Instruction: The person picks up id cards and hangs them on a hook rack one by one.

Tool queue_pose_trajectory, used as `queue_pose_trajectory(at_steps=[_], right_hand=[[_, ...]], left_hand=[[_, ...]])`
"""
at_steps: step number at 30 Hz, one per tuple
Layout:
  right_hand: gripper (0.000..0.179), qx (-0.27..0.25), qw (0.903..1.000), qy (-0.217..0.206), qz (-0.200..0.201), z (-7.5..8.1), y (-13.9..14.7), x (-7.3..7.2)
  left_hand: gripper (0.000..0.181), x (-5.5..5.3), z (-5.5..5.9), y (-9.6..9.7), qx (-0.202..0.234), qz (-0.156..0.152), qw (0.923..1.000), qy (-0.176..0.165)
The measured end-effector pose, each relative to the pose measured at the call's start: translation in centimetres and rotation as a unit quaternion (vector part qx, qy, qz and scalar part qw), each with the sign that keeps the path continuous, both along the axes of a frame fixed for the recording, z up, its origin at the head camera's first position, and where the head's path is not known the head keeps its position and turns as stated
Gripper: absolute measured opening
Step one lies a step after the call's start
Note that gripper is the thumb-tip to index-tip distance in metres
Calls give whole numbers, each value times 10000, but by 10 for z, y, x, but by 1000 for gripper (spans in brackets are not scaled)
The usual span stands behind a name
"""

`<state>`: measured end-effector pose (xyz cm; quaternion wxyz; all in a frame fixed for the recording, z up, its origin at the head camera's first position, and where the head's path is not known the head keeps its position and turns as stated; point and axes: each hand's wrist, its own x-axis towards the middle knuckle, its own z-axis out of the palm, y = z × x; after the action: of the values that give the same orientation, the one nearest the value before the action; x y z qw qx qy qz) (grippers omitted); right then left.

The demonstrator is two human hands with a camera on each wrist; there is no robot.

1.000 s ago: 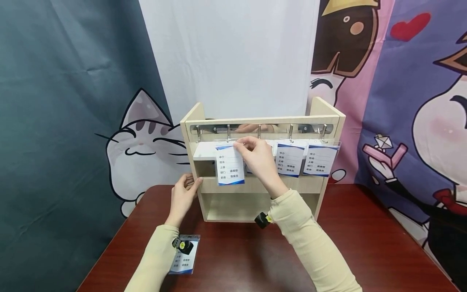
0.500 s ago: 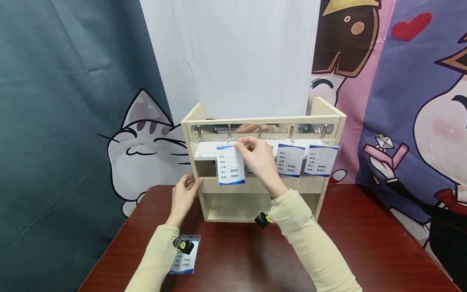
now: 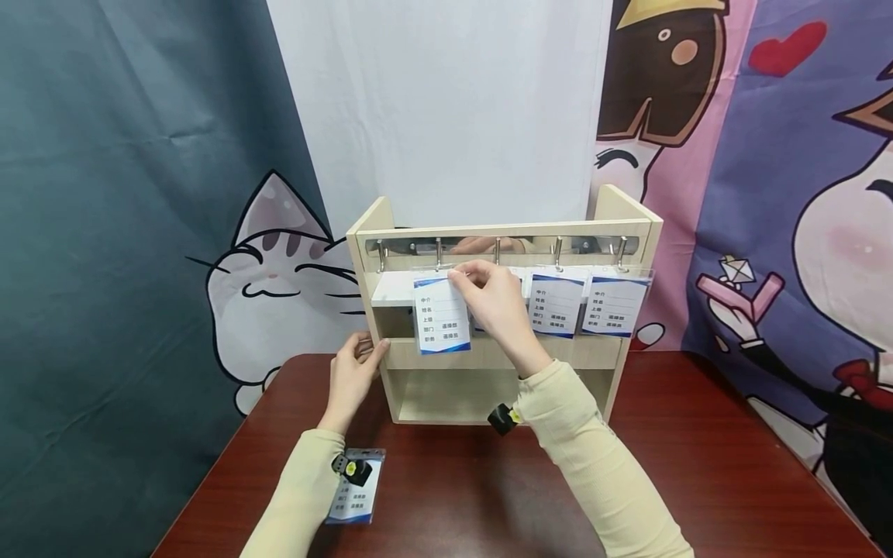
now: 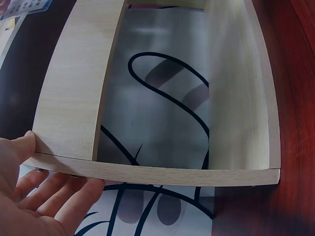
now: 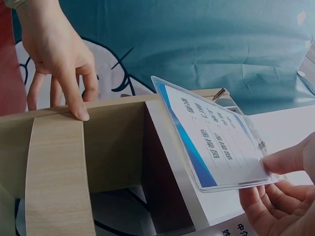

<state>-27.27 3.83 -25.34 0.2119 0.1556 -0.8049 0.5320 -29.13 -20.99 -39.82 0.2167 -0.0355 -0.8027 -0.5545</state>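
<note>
My right hand (image 3: 494, 301) pinches the top right corner of a clear-sleeved ID badge (image 3: 443, 316) with blue borders. The badge hangs upright below the second hook (image 3: 439, 249) from the left; whether its slot is on that hook cannot be told. In the right wrist view the thumb presses its face (image 5: 216, 140), with fingers behind. My left hand (image 3: 351, 378) holds the left side panel of a pale wooden shelf (image 3: 401, 353), thumb at the front edge and fingers along the outer side. Two badges (image 3: 556, 304) hang at the right, and another behind my right hand is mostly hidden.
Another badge (image 3: 357, 496) lies on the red-brown table (image 3: 446, 488), partly under my left wrist camera (image 3: 357, 471). A metal hook strip (image 3: 401, 246) runs across the shelf's top front. Printed curtains (image 3: 279, 310) stand behind.
Both hands keep their places. The lower part of the pinched badge shifts very slightly to the right.
</note>
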Motion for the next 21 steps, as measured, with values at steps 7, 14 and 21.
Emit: queue_pose_trajectory(at_steps=[7,14,21], right_hand=[[23,-9,10000,40,-42,1,-1,1],[27,62,9999,56,-126,0,-1,1],[28,-12,9997,26,-232,1,-3,1]], left_hand=[[54,0,0,0,56,-30,10000,16],[52,2,1,0,-22,-4,10000,1],[54,1,0,0,-22,-7,10000,49]])
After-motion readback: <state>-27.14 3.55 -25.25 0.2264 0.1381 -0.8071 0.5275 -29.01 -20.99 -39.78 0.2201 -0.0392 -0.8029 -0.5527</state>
